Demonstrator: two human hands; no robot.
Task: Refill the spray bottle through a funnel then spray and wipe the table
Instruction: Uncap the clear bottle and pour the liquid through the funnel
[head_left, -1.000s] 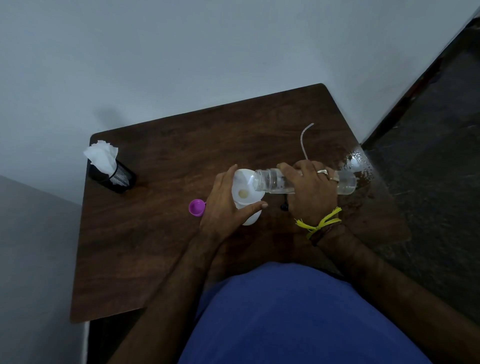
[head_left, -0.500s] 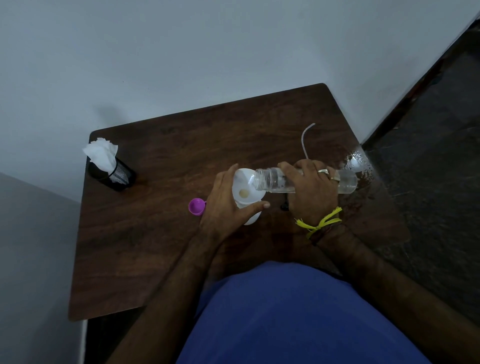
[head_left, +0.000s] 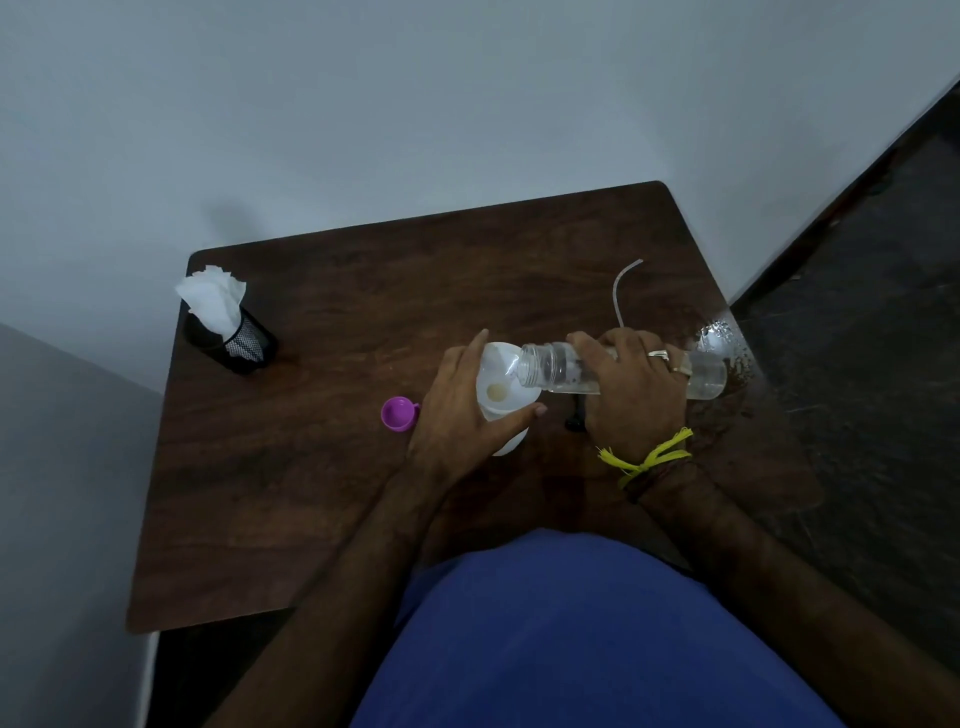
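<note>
A white funnel sits in the neck of a white spray bottle at the middle of the dark wooden table. My left hand curls round the funnel and the bottle under it. My right hand grips a clear plastic water bottle, held almost level with its open mouth over the funnel's rim. A thin clear dip tube curves on the table behind my right hand; a small black part shows just under that hand.
A purple cap lies on the table left of my left hand. A black mesh holder with white tissues stands at the far left corner. Water drops glisten at the table's right edge. A grey wall runs behind.
Hardly anything has moved; both hands keep the same hold and the clear bottle stays tipped at the funnel.
</note>
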